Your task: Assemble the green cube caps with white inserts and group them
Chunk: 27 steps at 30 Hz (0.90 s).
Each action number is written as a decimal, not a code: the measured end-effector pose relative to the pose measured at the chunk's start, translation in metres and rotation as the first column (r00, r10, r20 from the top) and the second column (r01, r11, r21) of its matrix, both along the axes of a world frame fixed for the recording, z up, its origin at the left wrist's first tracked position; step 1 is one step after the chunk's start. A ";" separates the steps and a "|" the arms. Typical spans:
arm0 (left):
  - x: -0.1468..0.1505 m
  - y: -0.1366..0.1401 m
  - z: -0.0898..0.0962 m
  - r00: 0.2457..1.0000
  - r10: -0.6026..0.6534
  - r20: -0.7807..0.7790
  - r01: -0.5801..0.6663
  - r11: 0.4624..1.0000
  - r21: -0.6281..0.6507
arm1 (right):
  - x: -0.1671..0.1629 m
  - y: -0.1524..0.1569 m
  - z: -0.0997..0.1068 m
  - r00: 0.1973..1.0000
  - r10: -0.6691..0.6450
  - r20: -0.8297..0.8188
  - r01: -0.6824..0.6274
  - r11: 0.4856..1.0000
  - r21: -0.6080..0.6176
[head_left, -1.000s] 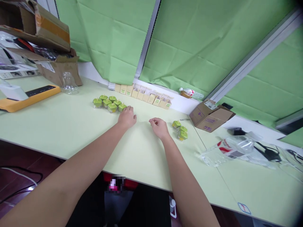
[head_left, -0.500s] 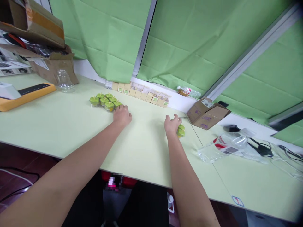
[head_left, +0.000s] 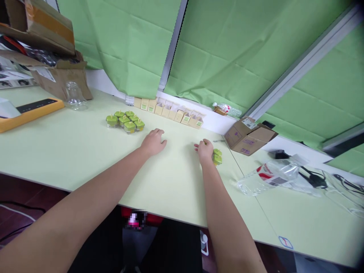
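Observation:
Several small clear containers with green lids [head_left: 124, 120] stand grouped on the left of the table. Just right of that group, my left hand [head_left: 154, 141] hovers with nothing in it, thumb apart from the fingers. A second cluster of green-lidded containers [head_left: 217, 156] is at the right, partly covered by my right hand [head_left: 205, 151]. The fingers of my right hand are closed round a small green-lidded container [head_left: 205, 143]; only a bit of green shows between them.
Small beige cartons [head_left: 170, 111] line the back edge of the pale table [head_left: 170, 182]. To the right are a cardboard box [head_left: 247, 138], a large clear plastic bottle [head_left: 269, 175] and cables. A yellow device [head_left: 42, 113] and a clear jar [head_left: 75, 98] stand left.
My left hand has moved right, away from the left group of containers, and opened. My right hand has turned and closed its fingers on a green-lidded container beside the right cluster.

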<state>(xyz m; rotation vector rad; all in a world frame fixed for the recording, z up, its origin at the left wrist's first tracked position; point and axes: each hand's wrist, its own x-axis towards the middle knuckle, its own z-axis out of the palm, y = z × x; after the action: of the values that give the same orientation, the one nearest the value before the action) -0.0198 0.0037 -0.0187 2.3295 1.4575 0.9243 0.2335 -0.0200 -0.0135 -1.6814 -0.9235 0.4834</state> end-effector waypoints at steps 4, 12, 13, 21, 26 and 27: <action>0.012 -0.003 -0.009 0.938 -0.265 0.226 0.284 0.957 -0.058 | -0.048 -0.012 0.014 0.919 0.377 -0.119 -0.381 0.924 -0.013; 0.014 -0.003 -0.007 0.881 -0.354 0.315 0.398 0.913 -0.088 | -0.082 -0.023 0.015 0.754 0.630 0.185 -0.648 0.760 0.052; 0.014 -0.002 -0.006 0.881 -0.347 0.320 0.393 0.916 -0.087 | -0.080 -0.022 0.014 0.775 0.610 0.164 -0.626 0.776 0.074; 0.014 -0.005 -0.001 0.843 -0.356 0.403 0.419 0.905 -0.077 | -0.082 -0.023 0.019 0.737 0.585 -0.338 -0.513 0.810 0.284; 0.011 0.004 -0.007 0.875 -0.260 0.409 0.355 0.918 -0.175 | -0.058 -0.017 0.024 0.754 0.439 -0.489 -0.263 0.883 0.387; 0.011 0.007 -0.009 0.890 -0.229 0.395 0.319 0.931 -0.178 | -0.053 -0.015 0.023 0.750 0.412 -0.517 -0.227 0.895 0.383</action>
<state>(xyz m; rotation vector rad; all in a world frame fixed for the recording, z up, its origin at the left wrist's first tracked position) -0.0091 0.0108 -0.0281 1.9855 0.9930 0.9777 0.1806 -0.0349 0.0099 -0.9876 -0.7678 0.9893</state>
